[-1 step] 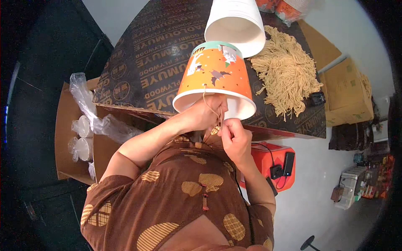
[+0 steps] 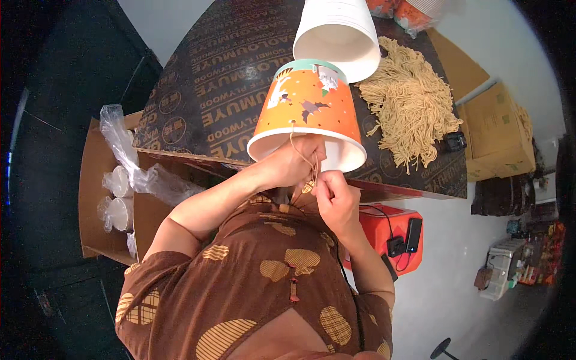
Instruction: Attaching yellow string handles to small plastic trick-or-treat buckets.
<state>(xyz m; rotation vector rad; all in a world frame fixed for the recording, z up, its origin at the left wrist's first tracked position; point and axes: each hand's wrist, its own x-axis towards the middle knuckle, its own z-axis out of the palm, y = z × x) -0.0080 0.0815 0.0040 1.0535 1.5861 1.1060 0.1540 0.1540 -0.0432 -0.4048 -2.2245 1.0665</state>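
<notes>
An orange paper bucket (image 2: 312, 102), printed with a bat and other figures and banded green at its base, lies on its side at the table's near edge, white-rimmed mouth toward me. Through a small hole near the rim runs a beige cord (image 2: 292, 138), which hangs in a loop down to my hands. My left hand (image 2: 300, 161) is closed at the mouth, gripping the cord, its fingertips partly hidden. Just right of it and lower, my right hand (image 2: 338, 198) pinches the cord between thumb and forefinger. Behind the bucket, a white stack of nested buckets (image 2: 337, 42) lies open end toward me.
A heap of beige cords (image 2: 414, 102) lies on the dark plywood table (image 2: 210, 90), a small black object (image 2: 456, 141) beside it. At left stands a carton (image 2: 96, 198) with plastic-wrapped buckets. A red stool (image 2: 375, 231) carries black devices below the table; another carton (image 2: 498, 132) is at right.
</notes>
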